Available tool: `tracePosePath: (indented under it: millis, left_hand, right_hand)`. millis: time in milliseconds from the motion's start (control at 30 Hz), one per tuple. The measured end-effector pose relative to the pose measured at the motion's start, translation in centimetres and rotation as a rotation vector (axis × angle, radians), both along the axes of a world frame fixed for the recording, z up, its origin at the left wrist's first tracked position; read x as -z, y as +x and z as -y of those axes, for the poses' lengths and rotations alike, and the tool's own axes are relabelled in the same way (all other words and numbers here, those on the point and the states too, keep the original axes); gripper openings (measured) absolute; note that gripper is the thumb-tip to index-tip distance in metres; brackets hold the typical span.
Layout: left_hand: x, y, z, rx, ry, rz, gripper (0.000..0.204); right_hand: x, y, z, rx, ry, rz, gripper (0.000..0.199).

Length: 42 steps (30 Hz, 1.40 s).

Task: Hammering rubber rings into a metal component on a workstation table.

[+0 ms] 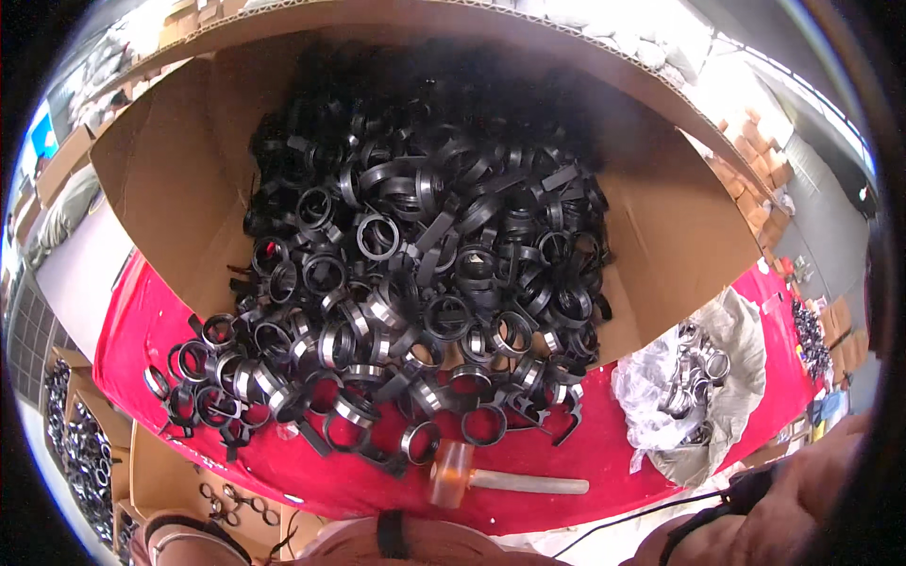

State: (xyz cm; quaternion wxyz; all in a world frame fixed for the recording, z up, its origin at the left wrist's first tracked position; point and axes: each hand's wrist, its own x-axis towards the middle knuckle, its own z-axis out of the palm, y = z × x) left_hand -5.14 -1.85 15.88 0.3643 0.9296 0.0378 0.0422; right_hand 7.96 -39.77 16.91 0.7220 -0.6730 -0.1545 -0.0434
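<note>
**Black ring-shaped parts (415,193) heaped in an open brown cardboard box (179,179) and across a red cloth-covered bench (604,424)**

The box stands tilted with its mouth toward the wearer. Parts fill its dark interior and lie over its near edge onto the bench in a loose, tangled spread. Many have shiny silver bands, and some carry flat black tabs; they rest at all angles, touching and overlapping.

Just beside the nearest rings lies a mallet with a translucent amber head (451,474) and a pale straight handle (528,484), which points right along the near edge of the bench.

The left hand is out of view. At the lower right there is blurred bare skin (793,500), perhaps the right arm or right hand; no fingers can be made out, so how far open that hand is, or whether it has hold of anything, cannot be told. A thin black cable (651,523) runs near it.

Right of the box, a clear plastic bag (638,406) and a grey-green woven sack (744,340) lie open around a cluster of silvery rings (694,370). At the lower left, below the bench, more parts fill cartons, and a few dark double-ringed pieces (231,506) lie apart. Stacked brown cartons (755,151) stand in the right background.
</note>
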Motion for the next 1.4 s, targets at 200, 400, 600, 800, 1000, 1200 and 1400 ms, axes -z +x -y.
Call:
tracePosePath:
  millis: [200, 400, 600, 800, 1000, 1200, 1400]
  left_hand:
    - [0.2, 0.2, 1.1, -0.031, -0.007, -0.011, 0.020]
    - [0.6, 0.5, 1.0, -0.030, 0.022, 0.002, 0.019]
    - [0.3, -0.3, 1.8, -0.064, 0.059, -0.027, 0.019]
    - [0.6, -0.3, 1.9, -0.052, -0.087, -0.024, 0.019]
    - [-0.4, -1.2, 1.8, -0.037, -0.100, -0.026, 0.020]
    - [-1.3, -2.1, 2.6, -0.022, -0.112, -0.004, 0.020]
    - [-1.9, -2.7, 2.6, 0.006, -0.112, -0.008, 0.021]
  right_hand:
    - [-1.5, 1.2, 0.4, -0.043, -0.009, 0.023, 0.021]
    - [-0.8, 2.3, -0.4, -0.080, 0.011, 0.013, 0.022]
    - [-1.6, 2.6, 0.8, -0.138, 0.047, 0.025, 0.022]
    - [-2.7, 2.7, 1.9, -0.175, 0.079, 0.066, 0.023]
    - [-2.6, 2.4, 1.4, -0.232, 0.140, 0.084, 0.024]
    - [-5.7, 2.7, 1.3, -0.351, 0.189, 0.155, 0.025]
    - [-6.1, 2.5, 0.7, -0.429, 0.220, 0.184, 0.026]
